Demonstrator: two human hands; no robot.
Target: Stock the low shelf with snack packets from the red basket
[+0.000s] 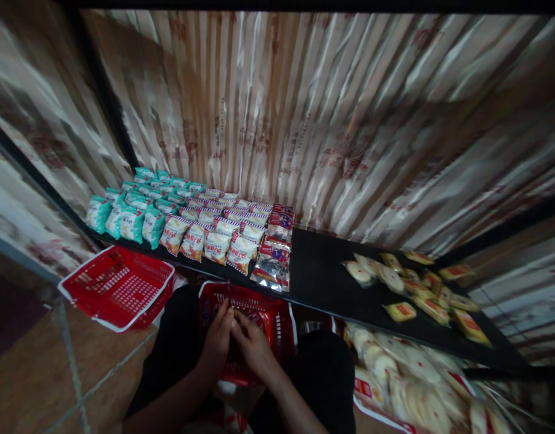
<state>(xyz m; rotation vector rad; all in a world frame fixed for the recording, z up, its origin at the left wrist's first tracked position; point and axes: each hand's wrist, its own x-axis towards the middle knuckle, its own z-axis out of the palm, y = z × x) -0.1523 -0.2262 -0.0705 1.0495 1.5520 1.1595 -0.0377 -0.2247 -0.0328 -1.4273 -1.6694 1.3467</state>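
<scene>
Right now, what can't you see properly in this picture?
Head view: whatever the left hand and right hand touch inside the red basket, covered by their fingers.
Head view: print on the snack packets, too small and blurred.
Head view: pale round packs at lower right, blurred and cut by the edge.

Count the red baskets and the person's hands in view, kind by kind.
Red baskets: 2 (basket on the floor, basket under the hands)
Hands: 2 (left hand, right hand)
Total: 4
</scene>
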